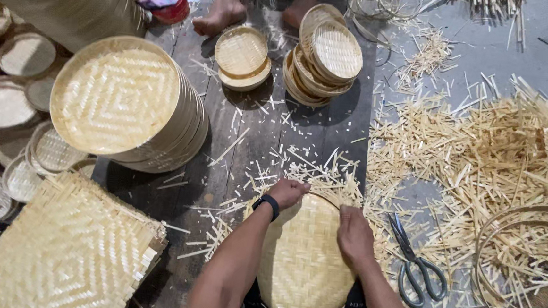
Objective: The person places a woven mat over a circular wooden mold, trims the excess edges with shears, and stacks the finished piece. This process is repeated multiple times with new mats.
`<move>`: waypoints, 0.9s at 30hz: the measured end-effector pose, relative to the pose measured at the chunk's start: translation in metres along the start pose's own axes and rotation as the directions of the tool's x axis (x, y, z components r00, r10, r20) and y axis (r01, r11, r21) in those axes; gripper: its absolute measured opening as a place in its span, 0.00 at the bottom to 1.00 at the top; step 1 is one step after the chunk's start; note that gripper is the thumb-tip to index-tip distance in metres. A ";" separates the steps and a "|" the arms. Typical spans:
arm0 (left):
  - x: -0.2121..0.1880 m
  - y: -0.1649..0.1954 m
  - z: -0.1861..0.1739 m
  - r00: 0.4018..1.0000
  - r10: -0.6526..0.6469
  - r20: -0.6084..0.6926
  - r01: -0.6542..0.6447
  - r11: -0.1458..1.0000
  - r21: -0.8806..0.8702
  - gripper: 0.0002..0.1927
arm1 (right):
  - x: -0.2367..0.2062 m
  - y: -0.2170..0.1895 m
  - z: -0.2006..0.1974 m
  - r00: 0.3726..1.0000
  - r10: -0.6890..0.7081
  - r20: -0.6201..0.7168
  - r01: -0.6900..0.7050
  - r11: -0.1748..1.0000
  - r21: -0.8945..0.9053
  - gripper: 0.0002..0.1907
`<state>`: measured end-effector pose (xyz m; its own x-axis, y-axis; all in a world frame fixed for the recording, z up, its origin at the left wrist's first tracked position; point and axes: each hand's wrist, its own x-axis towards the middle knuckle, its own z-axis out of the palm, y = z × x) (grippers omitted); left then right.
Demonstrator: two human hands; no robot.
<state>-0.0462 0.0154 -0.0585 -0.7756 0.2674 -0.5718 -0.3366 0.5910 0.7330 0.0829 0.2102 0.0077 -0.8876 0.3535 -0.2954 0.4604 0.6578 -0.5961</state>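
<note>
Woven bamboo tray (pixel 304 272) matt, rough; scissors (pixel 415 263) metal w/ plastic grips; floor planks (pixel 250 126) dark wood.

A pair of grey-handled steel scissors (pixel 415 267) lay on the floor just right of the grip. Pale bamboo offcuts (pixel 492 156) were heaped farther right, with bare bamboo hoops (pixel 523 261) resting among them. A tall stack of round woven bamboo trays (pixel 126 102) stood up and left, a pile of square woven bamboo mats (pixel 68 249) to the left, and smaller round woven baskets (pixel 326 58) beyond, near another person's bare feet (pixel 223 12).
</note>
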 end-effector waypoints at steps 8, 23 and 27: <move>0.014 -0.004 0.002 0.992 -0.122 0.033 0.117 0.983 0.141 0.32 | 0.043 0.028 0.019 0.977 0.176 0.123 -0.171 0.984 -0.052 0.32; -0.029 0.035 -0.014 0.986 -0.165 0.003 0.160 0.959 0.233 0.32 | 0.025 0.044 0.026 0.953 0.298 0.056 -0.303 0.943 0.135 0.36; -0.029 0.036 -0.013 0.984 -0.177 0.036 0.166 0.966 0.199 0.33 | 0.032 0.059 0.034 0.938 0.338 0.075 -0.341 0.939 0.033 0.37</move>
<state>-0.0433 0.0186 -0.0110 -0.6845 0.1856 -0.7050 -0.3479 0.7667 0.5396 0.0805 0.2375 -0.0622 -0.6780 0.5041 -0.5350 0.7350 0.4752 -0.4837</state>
